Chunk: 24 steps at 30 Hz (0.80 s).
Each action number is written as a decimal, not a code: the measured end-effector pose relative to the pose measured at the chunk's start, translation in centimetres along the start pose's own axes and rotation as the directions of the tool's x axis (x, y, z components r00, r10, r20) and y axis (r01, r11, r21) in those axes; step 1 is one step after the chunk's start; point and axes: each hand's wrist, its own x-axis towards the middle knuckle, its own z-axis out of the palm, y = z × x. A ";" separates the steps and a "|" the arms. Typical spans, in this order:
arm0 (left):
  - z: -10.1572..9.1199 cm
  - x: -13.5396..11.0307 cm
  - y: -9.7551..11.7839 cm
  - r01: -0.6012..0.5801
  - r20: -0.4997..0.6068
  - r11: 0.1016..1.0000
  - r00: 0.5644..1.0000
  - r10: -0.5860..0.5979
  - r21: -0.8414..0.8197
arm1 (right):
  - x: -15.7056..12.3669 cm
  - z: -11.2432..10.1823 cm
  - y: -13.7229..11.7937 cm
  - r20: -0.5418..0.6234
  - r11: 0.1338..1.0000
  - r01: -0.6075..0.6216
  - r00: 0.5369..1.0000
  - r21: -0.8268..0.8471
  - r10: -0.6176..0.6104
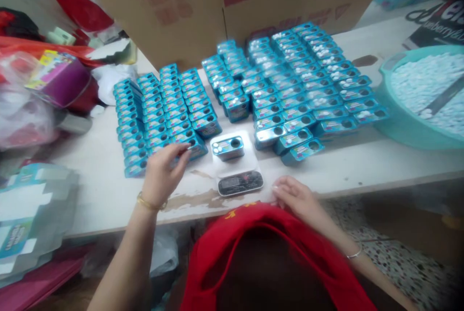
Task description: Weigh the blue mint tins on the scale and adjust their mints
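A small blue tin (228, 147) with a round dark opening and white pellets on its top stands on a white kitchen scale (239, 183). To the left of the scale, my left hand (162, 171) has its thumb and forefinger drawn together above the near end of the left block of blue tins (177, 112). What lies between those fingertips is too small to make out. My right hand (295, 196) is low at the table edge, right of the scale, fingers curled together; a whitish spot shows at the tips, but its nature is unclear.
More blue tins (290, 93) stand in rows at centre and right, many with white pellets on top. A turquoise basin (402, 132) of pale pellets holds a scoop (447, 96). Behind stands a large cardboard box (195, 16). Flattened cartons (29, 214) and bags (25, 117) crowd the left.
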 end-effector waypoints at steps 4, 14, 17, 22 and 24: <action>1.6 -1.1 0.4 -0.061 0.008 0.996 0.998 0.062 -0.057 | 0.7 0.7 -2.0 -0.073 0.979 0.172 0.981 -0.107 -0.180; 3.9 -0.1 1.2 -0.208 0.008 0.977 0.978 0.208 0.042 | 7.5 5.1 -8.6 0.062 0.491 0.658 0.632 -0.571 -0.773; 4.0 0.6 1.5 -0.204 0.056 0.974 0.978 0.199 0.094 | 8.6 5.4 -8.7 0.092 0.446 0.651 0.621 -0.614 -0.779; 3.8 2.1 2.1 -0.212 0.116 0.969 0.973 0.198 0.128 | 6.9 3.0 -8.4 -0.028 0.556 0.607 0.660 -0.568 -0.751; 3.9 2.6 2.2 -0.234 0.170 0.968 0.961 0.216 0.093 | 5.6 0.9 -8.3 -0.100 0.598 0.559 0.677 -0.574 -0.729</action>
